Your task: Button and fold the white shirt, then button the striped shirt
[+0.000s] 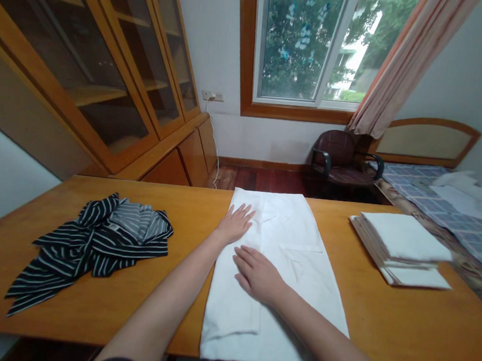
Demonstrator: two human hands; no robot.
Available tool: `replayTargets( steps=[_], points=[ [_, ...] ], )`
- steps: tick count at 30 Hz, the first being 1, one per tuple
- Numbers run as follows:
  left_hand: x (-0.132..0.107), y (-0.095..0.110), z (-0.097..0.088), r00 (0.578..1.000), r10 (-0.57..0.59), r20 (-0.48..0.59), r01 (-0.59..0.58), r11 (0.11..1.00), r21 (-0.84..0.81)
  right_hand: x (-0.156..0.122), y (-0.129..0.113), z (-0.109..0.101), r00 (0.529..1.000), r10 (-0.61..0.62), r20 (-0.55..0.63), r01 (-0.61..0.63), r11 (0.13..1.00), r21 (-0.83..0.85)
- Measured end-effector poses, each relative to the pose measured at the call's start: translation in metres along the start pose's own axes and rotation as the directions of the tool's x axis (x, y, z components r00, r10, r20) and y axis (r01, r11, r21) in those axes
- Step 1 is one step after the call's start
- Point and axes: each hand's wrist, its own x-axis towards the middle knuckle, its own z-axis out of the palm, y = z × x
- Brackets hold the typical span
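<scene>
A white garment [298, 246] lies flat and partly folded lengthwise across the middle of the wooden table [197, 210]. My left hand [235, 223] rests flat on its upper left edge, fingers spread and open. Lower down, my right hand [256, 273] lies palm down on the cloth with its fingers stretched to the left. Neither hand grips anything.
A crumpled black-and-white striped garment [94, 238] lies on the table's left. A stack of folded white cloths [403, 246] sits at the right. Beyond the table are a wooden cabinet [107, 81], a dark chair [343, 158] under the window, and a bed [452, 202] at right.
</scene>
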Motion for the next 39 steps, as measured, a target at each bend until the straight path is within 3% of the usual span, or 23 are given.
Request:
replayTargets(
  steps=[4,9,17,23,28,31,36,39],
  points=[
    [0.02,0.002,-0.001,0.998,0.046,0.048,-0.044,0.998,-0.043,-0.019,-0.009,-0.003,0.987,-0.108,0.12,0.105,0.994,0.029],
    [0.046,0.004,0.004,0.997,-0.012,0.08,0.017,0.998,-0.059,-0.031,-0.014,-0.01,0.949,-0.243,0.201,0.231,0.969,0.084],
    [0.08,-0.009,0.014,0.989,-0.11,0.096,0.117,0.991,-0.07,-0.033,-0.016,-0.018,0.933,-0.326,0.15,0.319,0.945,0.069],
    [0.092,-0.013,0.017,0.984,-0.151,0.092,0.158,0.985,-0.072,-0.042,-0.024,-0.023,0.882,-0.443,0.161,0.439,0.896,0.059],
    [0.087,-0.009,0.016,0.989,-0.141,-0.05,0.137,0.987,-0.082,-0.045,-0.026,-0.021,0.876,-0.461,0.142,0.458,0.887,0.059],
    [0.074,-0.003,0.012,0.987,-0.038,-0.156,0.026,0.996,-0.08,-0.044,-0.026,-0.02,0.879,-0.455,0.141,0.446,0.89,0.093],
    [0.034,0.009,0.004,0.978,0.194,-0.079,-0.201,0.975,-0.095,-0.042,-0.028,-0.023,0.892,-0.411,0.19,0.364,0.9,0.241],
    [0.009,0.014,0.002,0.974,0.224,-0.03,-0.226,0.969,-0.101,-0.039,-0.031,-0.03,0.912,-0.32,0.255,0.239,0.923,0.301]
  ],
)
